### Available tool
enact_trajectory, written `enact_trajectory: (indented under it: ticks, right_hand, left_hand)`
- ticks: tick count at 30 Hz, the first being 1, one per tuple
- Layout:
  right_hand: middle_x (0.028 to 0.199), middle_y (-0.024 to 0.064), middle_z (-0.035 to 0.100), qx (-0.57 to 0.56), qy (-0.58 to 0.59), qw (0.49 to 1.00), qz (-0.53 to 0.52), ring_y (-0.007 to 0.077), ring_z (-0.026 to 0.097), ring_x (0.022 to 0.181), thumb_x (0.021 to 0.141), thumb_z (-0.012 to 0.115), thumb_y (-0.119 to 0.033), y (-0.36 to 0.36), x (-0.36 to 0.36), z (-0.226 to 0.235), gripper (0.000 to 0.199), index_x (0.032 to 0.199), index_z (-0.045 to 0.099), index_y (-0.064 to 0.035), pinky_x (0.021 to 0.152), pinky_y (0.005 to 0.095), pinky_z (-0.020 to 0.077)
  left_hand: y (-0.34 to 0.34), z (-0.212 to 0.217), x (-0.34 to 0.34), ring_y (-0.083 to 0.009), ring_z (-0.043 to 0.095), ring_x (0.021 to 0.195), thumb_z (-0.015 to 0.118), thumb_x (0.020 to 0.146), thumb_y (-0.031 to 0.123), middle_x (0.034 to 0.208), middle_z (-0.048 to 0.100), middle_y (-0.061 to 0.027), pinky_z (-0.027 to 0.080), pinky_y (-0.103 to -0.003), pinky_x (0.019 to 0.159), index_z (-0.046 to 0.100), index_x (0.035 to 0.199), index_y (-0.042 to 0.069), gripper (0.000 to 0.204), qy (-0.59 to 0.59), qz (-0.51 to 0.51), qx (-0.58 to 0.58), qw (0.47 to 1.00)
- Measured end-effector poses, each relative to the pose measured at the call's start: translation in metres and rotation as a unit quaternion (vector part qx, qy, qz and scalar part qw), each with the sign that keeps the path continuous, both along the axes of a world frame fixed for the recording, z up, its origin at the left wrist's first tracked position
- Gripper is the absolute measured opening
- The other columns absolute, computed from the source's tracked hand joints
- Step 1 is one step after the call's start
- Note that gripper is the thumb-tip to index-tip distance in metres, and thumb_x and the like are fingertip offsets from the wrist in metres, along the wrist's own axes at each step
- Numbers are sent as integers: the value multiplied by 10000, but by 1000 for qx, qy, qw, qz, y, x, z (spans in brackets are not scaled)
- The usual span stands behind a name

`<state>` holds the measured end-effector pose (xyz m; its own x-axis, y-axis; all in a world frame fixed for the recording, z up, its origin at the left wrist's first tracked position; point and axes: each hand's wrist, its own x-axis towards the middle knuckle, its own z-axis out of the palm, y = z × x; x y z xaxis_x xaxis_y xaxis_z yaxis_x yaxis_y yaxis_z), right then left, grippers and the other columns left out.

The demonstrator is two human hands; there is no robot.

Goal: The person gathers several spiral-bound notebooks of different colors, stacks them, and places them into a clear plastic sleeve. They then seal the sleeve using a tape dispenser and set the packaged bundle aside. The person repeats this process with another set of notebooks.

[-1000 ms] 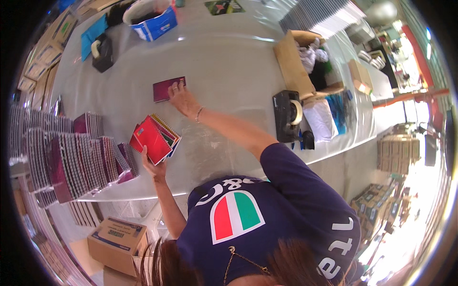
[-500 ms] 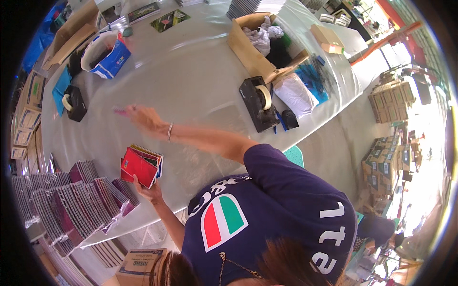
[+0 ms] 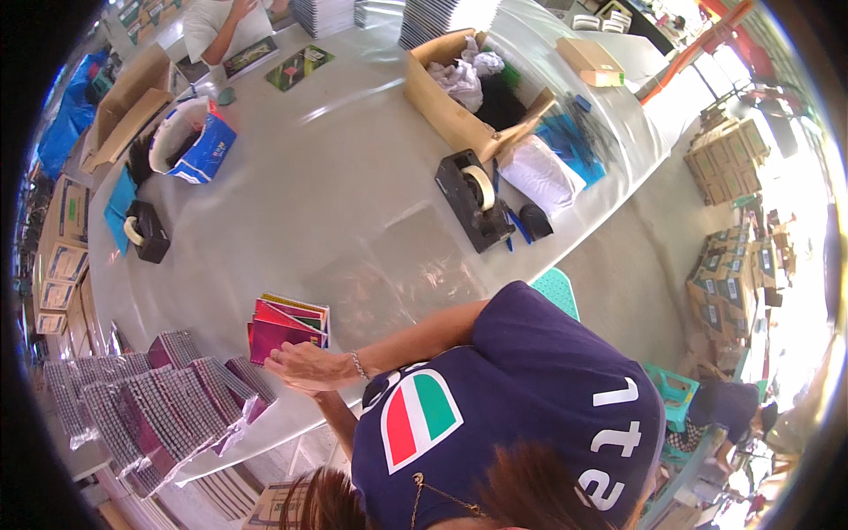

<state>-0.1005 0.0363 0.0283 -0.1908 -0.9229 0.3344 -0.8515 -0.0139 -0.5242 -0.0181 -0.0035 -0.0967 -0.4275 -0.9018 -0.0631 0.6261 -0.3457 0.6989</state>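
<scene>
A fanned stack of small spiral notebooks point(image 3: 302, 309), with red, pink, green and yellow covers, is held above the table's near left part. On top lies a purple-magenta notebook point(image 3: 281, 342). My right hand point(image 3: 305, 365), with a bracelet at the wrist, grips that notebook's near edge, fingers bent over it. My left forearm point(image 3: 338, 420) comes up beneath the right one; my left hand is mostly hidden behind the right hand, at the stack's lower edge. Left of both hands are several piles of spiral-bound notebooks point(image 3: 159, 402) with purple covers, wrapped in clear plastic.
Two black tape dispensers point(image 3: 468, 201) stand on the plastic-covered table point(image 3: 336, 194). Farther off are an open cardboard box point(image 3: 442, 102), a blue-and-white container point(image 3: 205, 155) and a white package point(image 3: 541, 172). Another person point(image 3: 221, 31) is across the table. A green stool point(image 3: 555, 290) stands at right.
My right hand has swung back from the table's middle left to the notebook stack with a purple notebook, which now covers the red one. Another person has come into view at the far side.
</scene>
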Motion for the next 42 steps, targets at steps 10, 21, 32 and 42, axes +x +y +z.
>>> enact_trajectory:
  ticks: [10,21,32,42]
  right_hand:
    - [966,149,621,2,-354,923,150,343,583,906,844,573,-90,18,-56,9,119,930,643,-45,824,458,479]
    - [1164,135,569,4,-226,974,10,269,563,1036,867,594,14,89,-149,0,438,1290,532,-84,909,370,471]
    - [1124,62,603,60,-598,798,49,119,566,990,1027,454,-309,119,-145,-3,404,1271,506,9,880,293,460]
    - [1090,10,606,94,-615,782,36,82,553,988,1030,383,-433,116,-152,3,474,1254,521,-39,910,277,445]
  left_hand:
    - [32,40,-10,-246,522,1206,570,918,403,1260,572,-72,400,-428,1036,525,1286,100,479,66,-34,125,989]
    - [55,79,-7,-283,626,1055,575,897,309,1162,634,-140,505,-466,928,530,1248,24,454,50,-68,213,973]
    - [74,98,-28,-244,682,873,608,871,297,1015,687,-117,569,-389,799,604,1130,26,375,42,-143,268,952]
    - [73,94,-32,-240,680,859,626,852,283,987,684,-107,570,-391,784,610,1114,32,363,12,-130,286,949]
